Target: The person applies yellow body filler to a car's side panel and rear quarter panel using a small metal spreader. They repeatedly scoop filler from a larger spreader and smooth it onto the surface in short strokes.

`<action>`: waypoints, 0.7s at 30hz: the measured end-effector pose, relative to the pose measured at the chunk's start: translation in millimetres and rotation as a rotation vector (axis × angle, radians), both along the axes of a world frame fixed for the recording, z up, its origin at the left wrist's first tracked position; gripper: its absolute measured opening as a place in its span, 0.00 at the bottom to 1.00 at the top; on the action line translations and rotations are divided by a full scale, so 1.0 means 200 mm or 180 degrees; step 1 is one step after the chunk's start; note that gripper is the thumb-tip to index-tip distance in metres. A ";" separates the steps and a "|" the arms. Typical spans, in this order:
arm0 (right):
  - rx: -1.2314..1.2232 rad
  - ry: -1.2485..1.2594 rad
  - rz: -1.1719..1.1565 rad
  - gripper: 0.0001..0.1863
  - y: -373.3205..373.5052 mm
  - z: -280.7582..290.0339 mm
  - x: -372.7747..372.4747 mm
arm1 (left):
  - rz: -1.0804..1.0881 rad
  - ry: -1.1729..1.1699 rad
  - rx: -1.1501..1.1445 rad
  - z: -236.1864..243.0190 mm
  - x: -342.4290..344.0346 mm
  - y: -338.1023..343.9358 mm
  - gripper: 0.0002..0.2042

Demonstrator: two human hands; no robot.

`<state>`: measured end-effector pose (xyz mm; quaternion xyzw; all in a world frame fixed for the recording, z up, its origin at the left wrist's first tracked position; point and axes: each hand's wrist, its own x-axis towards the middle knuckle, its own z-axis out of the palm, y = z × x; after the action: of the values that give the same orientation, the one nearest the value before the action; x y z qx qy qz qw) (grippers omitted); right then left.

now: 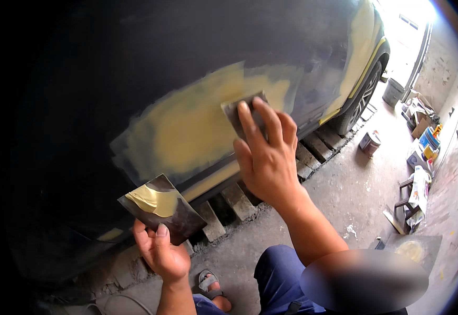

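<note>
My left hand [165, 254] grips a dark flat plate [182, 223] by its near edge, thumb on top. A mound of yellow body filler [147, 200] sits on the plate's far left part. In my right hand [270, 152] is a thin dark spreader [233, 116], fingers pressed along its face. The spreader lies against or just over a broad patch of yellow filler [187, 128] on the side of a dark car [150, 63]; whether its edge touches cannot be told.
Low slats [238, 202] run along the floor below the car. To the right are the car's wheel [363, 97], a paint can [369, 143], a dark bucket [393, 93], a small stool [408, 202] and clutter by the wall. My sandalled foot [213, 289] stands below.
</note>
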<state>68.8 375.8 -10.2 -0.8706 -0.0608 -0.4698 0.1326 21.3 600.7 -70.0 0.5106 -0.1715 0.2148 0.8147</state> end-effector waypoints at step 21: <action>0.0079 -0.0174 0.0058 0.31 0.09 0.15 0.07 | 0.0124 0.0084 -0.0037 -0.01 0.00 0.04 0.23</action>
<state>83.7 394.4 20.1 -0.8552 -0.0665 -0.4929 0.1460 20.7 608.7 -72.2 0.5119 -0.1495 0.2249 0.8155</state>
